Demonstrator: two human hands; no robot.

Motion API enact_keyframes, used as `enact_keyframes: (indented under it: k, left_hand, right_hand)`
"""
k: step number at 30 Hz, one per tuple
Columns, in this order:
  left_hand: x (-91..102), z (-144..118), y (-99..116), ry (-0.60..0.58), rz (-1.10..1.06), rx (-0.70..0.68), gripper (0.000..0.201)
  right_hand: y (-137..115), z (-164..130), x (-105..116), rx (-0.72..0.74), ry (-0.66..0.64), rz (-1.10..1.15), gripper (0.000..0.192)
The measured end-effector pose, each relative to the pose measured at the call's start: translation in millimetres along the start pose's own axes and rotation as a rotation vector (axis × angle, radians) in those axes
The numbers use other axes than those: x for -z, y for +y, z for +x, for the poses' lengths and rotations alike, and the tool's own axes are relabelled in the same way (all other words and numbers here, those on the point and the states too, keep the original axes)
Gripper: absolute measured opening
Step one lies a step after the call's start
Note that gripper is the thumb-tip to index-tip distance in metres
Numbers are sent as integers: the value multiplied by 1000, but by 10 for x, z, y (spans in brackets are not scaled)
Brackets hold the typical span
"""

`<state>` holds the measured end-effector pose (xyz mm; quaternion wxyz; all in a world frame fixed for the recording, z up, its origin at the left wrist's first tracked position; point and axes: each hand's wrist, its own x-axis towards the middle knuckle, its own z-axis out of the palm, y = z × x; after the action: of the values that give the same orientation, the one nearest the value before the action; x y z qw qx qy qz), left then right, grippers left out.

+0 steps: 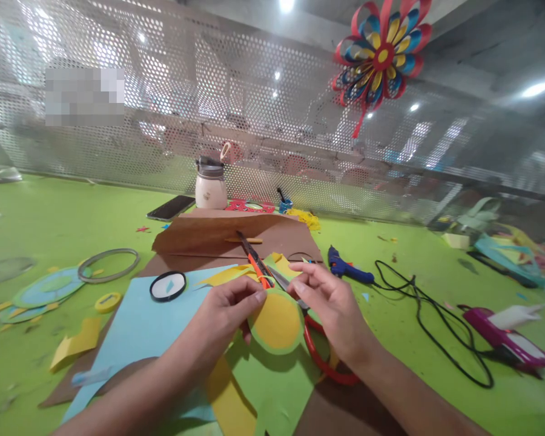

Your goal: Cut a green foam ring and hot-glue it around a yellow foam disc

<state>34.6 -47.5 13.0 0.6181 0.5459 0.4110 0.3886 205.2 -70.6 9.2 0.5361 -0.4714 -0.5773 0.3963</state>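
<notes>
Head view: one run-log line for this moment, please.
left hand: pinches yellow-and-green paper disc | right hand: fingertips at disc edge | red scissors: under right hand | glue gun: on table

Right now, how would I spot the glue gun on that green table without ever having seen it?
Start at the brown paper sheet in the middle of the green table. Just past its right edge, beyond the right hand, lies the glue gun. It is the only dark blue tool, beside a black cord.
</notes>
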Motion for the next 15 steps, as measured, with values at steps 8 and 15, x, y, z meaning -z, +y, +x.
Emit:
enact_keyframes:
  k: [8, 15]
  left_hand:
    - [-19, 6, 6, 13, -5, 25, 18]
    - [-1, -6, 36, -3, 75, -4, 18]
  right_hand:
    - [-5, -36, -26, -71, -17, 0, 28]
    - [-1, -28, -47, -73, -52, -8, 28]
